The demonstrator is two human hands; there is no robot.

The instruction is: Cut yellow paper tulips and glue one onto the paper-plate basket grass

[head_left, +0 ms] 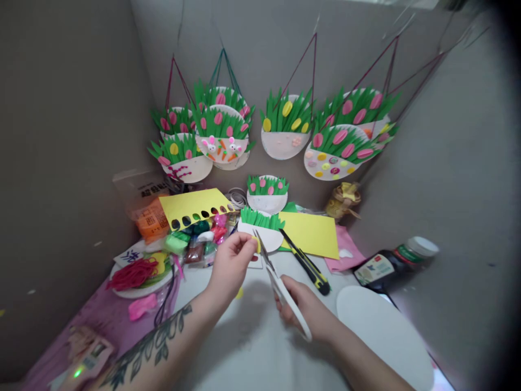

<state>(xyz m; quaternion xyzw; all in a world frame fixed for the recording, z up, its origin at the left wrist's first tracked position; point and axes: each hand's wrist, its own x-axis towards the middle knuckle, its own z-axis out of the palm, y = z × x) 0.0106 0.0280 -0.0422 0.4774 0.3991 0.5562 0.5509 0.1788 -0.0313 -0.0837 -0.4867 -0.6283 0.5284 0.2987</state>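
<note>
My left hand (235,256) pinches a small piece of yellow paper (258,244) between thumb and fingertips. A pair of white-handled scissors (285,290) is in my right hand (299,304), fingers closed round the handles. The blades are parted and lie right beside the yellow piece; whether they touch it I cannot tell. Just behind the hands rests a white half-plate pocket (260,233) with green paper grass. A black and yellow utility knife (305,262) lies to the right of the scissors. A small yellow scrap (239,293) shows on the table below my left wrist.
Yellow sheets lie left (195,205), with cut-out holes, and right (313,233). Clay packets (195,244) and a plate of red yarn (134,274) are at left. A dark bottle (394,260) and white oval plate (382,331) stand right. Decorated plate baskets (285,144) hang behind.
</note>
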